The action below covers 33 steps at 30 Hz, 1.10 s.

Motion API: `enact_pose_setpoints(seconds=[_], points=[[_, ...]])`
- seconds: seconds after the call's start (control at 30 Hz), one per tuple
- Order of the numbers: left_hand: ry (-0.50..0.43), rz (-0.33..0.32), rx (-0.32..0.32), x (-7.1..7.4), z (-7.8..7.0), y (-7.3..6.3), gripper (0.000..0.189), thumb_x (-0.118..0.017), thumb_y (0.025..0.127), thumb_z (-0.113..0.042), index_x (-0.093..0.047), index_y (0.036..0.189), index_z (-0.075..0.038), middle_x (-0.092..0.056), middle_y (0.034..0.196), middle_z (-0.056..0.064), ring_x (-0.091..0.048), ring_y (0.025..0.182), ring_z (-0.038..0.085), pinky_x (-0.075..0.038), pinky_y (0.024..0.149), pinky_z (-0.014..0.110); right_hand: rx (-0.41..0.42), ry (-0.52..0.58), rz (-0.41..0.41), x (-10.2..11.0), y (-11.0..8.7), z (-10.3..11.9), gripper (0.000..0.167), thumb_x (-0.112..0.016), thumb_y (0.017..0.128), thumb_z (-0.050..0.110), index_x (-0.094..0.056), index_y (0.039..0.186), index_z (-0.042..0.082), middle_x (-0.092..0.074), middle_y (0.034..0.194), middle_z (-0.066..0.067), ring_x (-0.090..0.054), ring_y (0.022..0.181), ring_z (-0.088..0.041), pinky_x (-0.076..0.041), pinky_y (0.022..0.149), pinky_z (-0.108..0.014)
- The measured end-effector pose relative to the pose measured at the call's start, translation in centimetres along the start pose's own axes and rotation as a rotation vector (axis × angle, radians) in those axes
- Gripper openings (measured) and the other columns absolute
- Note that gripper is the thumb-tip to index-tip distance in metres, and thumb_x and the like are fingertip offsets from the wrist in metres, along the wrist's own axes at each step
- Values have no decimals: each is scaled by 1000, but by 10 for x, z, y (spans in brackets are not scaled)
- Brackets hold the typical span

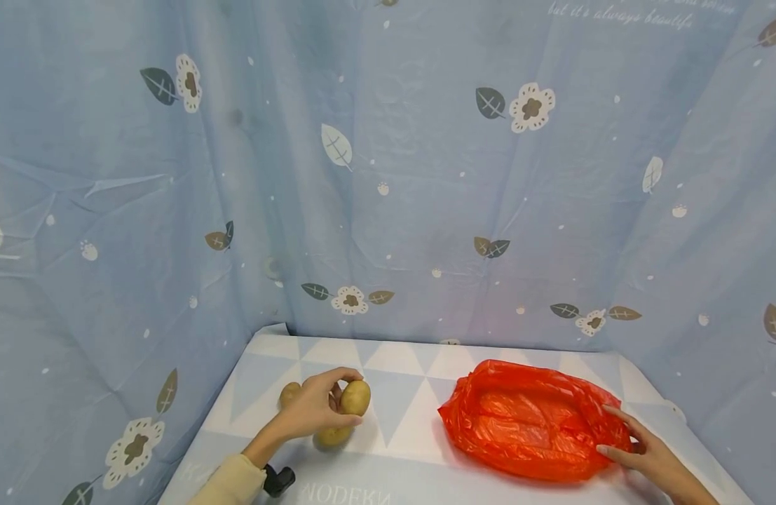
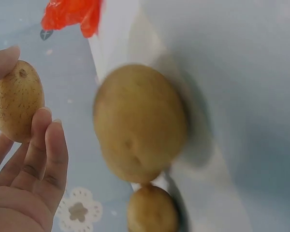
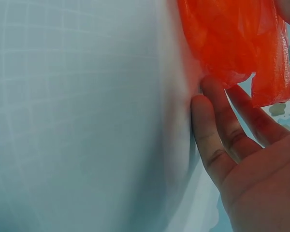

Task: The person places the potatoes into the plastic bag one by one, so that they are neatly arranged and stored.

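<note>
In the head view my left hand (image 1: 318,407) grips a potato (image 1: 355,398) between thumb and fingers, above the table. The left wrist view shows this held potato (image 2: 17,104) at its left side, with the thumb over its top. Below and behind the hand lie two more potatoes: one nearer (image 1: 333,438) and one farther left (image 1: 289,394), partly covered by the hand. A red plastic bag (image 1: 520,421) lies spread with its mouth wide at the right. My right hand (image 1: 643,449) holds the bag's right end, thumb on the near side and fingers on the far side.
The table (image 1: 394,365) has a white and pale blue triangle cloth. Blue curtains (image 1: 413,175) with flowers and leaves hang behind it and along both sides. A black wrist strap piece (image 1: 278,481) sits at my left wrist.
</note>
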<state>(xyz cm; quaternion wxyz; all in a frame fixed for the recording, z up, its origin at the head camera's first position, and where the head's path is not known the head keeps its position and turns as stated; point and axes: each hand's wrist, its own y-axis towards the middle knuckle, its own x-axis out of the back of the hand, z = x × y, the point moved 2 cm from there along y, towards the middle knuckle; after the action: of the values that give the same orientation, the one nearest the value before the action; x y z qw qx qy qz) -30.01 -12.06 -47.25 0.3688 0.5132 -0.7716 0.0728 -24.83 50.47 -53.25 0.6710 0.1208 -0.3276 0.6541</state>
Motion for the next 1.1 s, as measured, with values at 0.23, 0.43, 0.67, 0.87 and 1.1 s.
enact_pose_setpoints(seconds=[0.23, 0.43, 0.67, 0.87, 1.1], points=[[-91, 50, -36, -16, -14, 20, 63, -93, 77, -31, -63, 131, -18, -64, 98, -7, -61, 75, 19, -54, 64, 28, 8, 6, -8, -1, 0, -1, 97, -73, 95, 43, -14, 163, 10, -22, 155, -38, -60, 109, -34, -59, 85, -42], [-142, 43, -45, -31, -24, 35, 65, -94, 75, -27, -64, 132, -17, -66, 106, -8, -64, 81, 23, -54, 72, 28, 18, -7, -5, -2, 0, 0, 95, -72, 96, 43, -15, 163, 9, -21, 155, -38, -58, 113, -38, -59, 85, -41], [-177, 48, -39, -46, -32, 48, 65, -94, 76, -26, -62, 132, -22, -64, 121, -9, -64, 85, 19, -55, 75, 29, 29, -20, -3, -1, -1, 0, 92, -72, 96, 41, -17, 162, 6, -21, 155, -39, -53, 119, -45, -59, 86, -43], [-199, 39, -74, -57, -40, 59, 65, -95, 74, -23, -64, 131, -20, -65, 116, -8, -65, 82, 22, -56, 73, 28, -6, -1, -2, -1, 1, 2, 94, -72, 95, 44, -17, 162, 6, -24, 152, -39, -54, 114, -43, -58, 81, -39], [-193, 28, -95, -71, -49, 68, 65, -95, 72, -20, -65, 130, -19, -66, 111, -8, -65, 81, 22, -56, 70, 26, -14, -15, -6, -3, 3, 1, 96, -74, 94, 46, -18, 161, 6, -24, 151, -39, -51, 116, -47, -58, 82, -40]])
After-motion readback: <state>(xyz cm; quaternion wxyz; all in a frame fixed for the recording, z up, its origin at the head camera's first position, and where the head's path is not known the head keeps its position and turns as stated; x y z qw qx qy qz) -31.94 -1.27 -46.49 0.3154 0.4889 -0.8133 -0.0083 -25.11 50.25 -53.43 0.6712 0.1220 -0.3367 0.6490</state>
